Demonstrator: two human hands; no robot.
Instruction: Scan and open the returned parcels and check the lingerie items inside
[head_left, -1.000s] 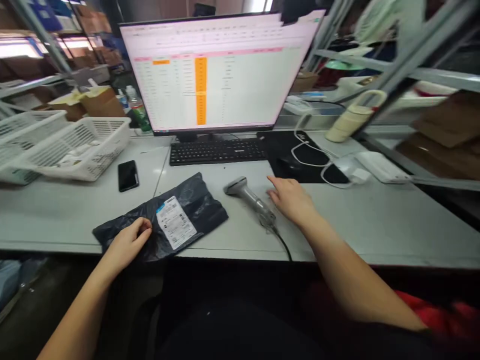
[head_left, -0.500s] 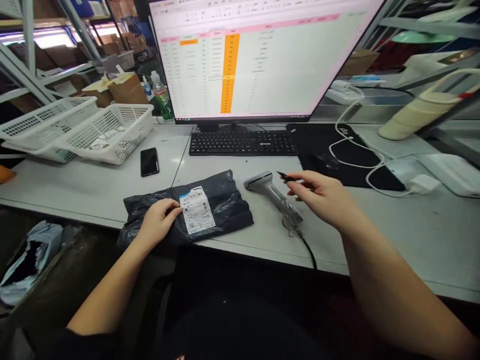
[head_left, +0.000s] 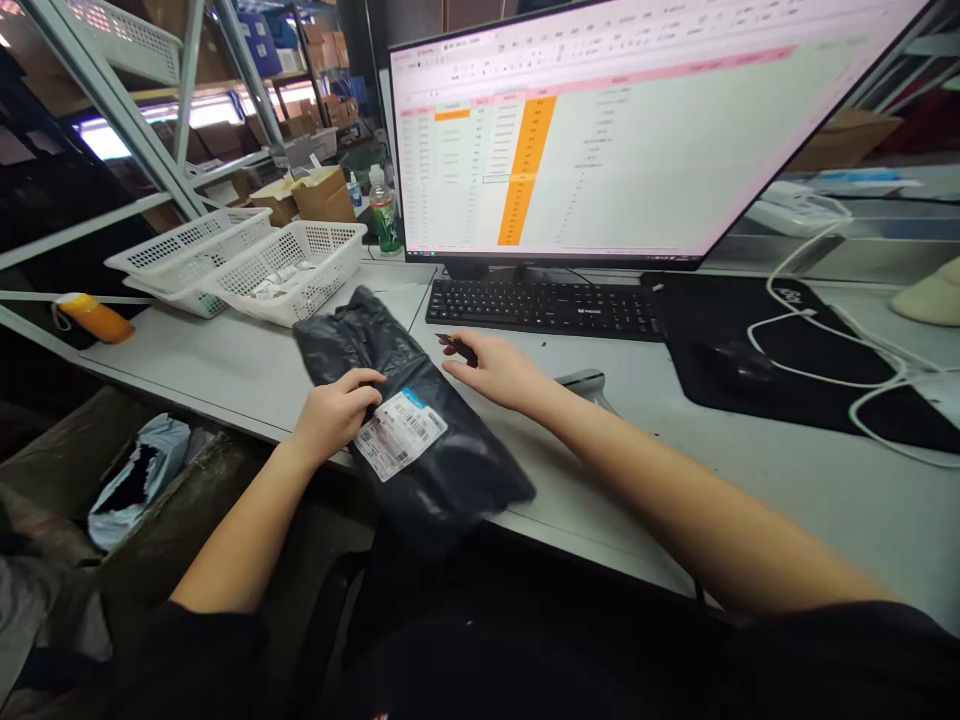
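A black plastic mailer bag [head_left: 457, 455] with a white shipping label [head_left: 403, 432] lies slantwise over the desk's front edge, its lower end blurred. My left hand [head_left: 335, 412] is closed on the bag beside the label, fingers curled into the plastic. In my right hand [head_left: 495, 368] is a small black utility knife [head_left: 459, 349], its pointed tip facing left, just above the bag's right side. Behind my right forearm, a grey barcode scanner [head_left: 589, 383] rests on the desk, mostly hidden.
A keyboard [head_left: 540, 305] stands below the large monitor [head_left: 600, 150]. White perforated baskets [head_left: 300, 275] are at the back left, near an orange bottle [head_left: 96, 316]. A mouse [head_left: 739, 365] and white cables [head_left: 821, 380] lie on the right. Under the desk's left side sits an open bin [head_left: 180, 510].
The bag has been turned, its upper end now pointing away from me. My right hand has come left with the knife, from beside the scanner to the bag. The view has shifted left.
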